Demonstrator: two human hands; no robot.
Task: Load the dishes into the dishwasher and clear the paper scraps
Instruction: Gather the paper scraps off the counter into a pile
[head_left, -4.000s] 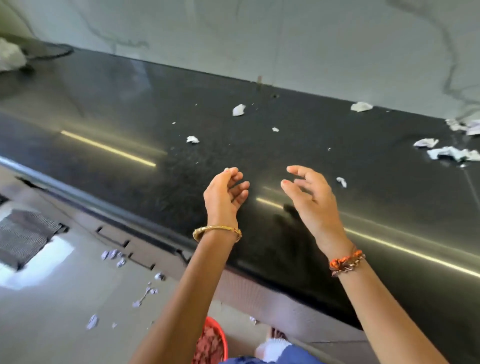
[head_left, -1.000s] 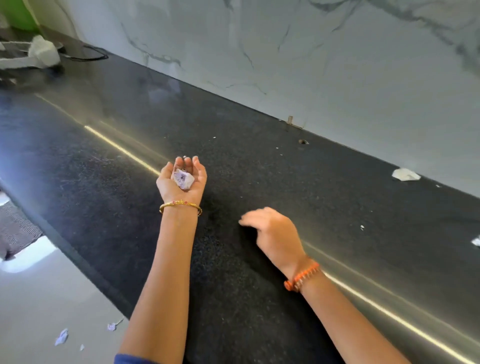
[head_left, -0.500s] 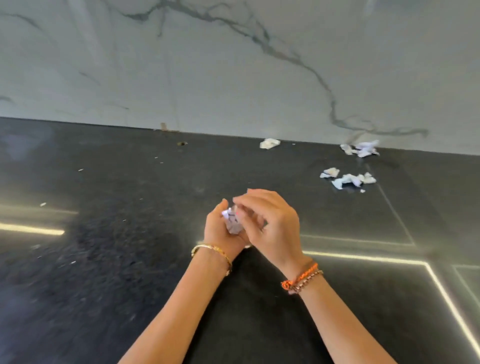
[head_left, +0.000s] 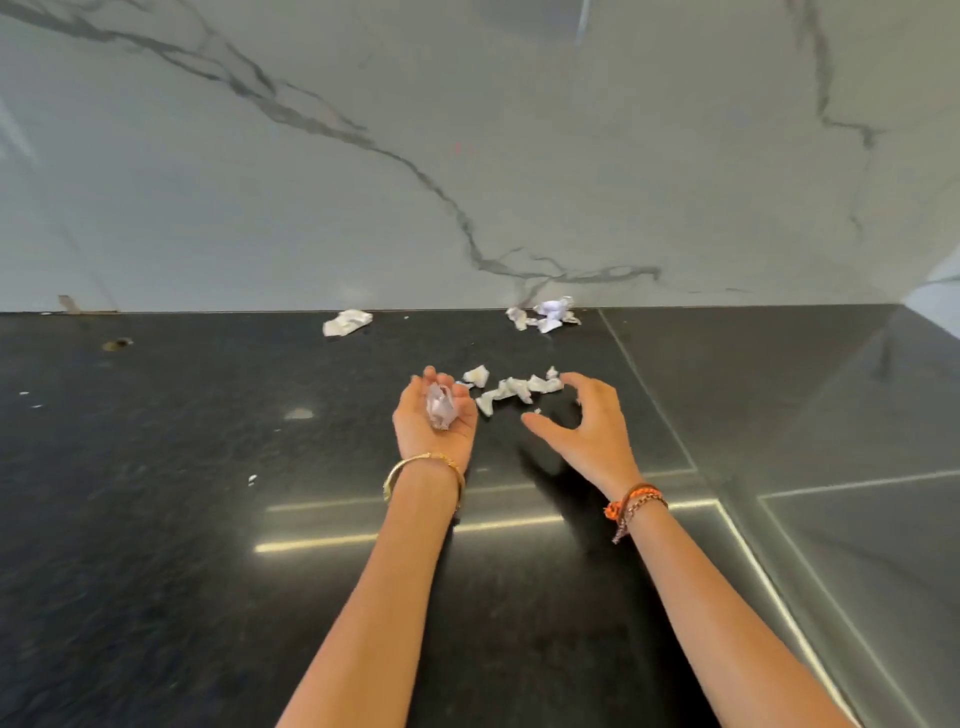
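Observation:
My left hand (head_left: 434, 423) is palm up and cupped over the black countertop (head_left: 208, 519), holding a crumpled wad of paper scraps (head_left: 440, 409). My right hand (head_left: 584, 428) hovers beside it with thumb and fingers spread, empty. Between and just beyond the two hands lies a row of white paper scraps (head_left: 514, 388), close to the right fingertips. A single scrap (head_left: 347, 322) and a small pile of scraps (head_left: 545, 313) lie farther back against the wall. No dishes or dishwasher are in view.
A white marble backsplash (head_left: 467, 156) rises behind the counter. A small hole (head_left: 117, 344) sits in the counter at back left. Tiny paper bits (head_left: 252, 479) dot the left side. A seam (head_left: 649, 395) runs down the counter at right.
The view swung right along the counter. My hands, pressed together around the wad half a second ago, have parted; the right hand has opened beside the row of scraps.

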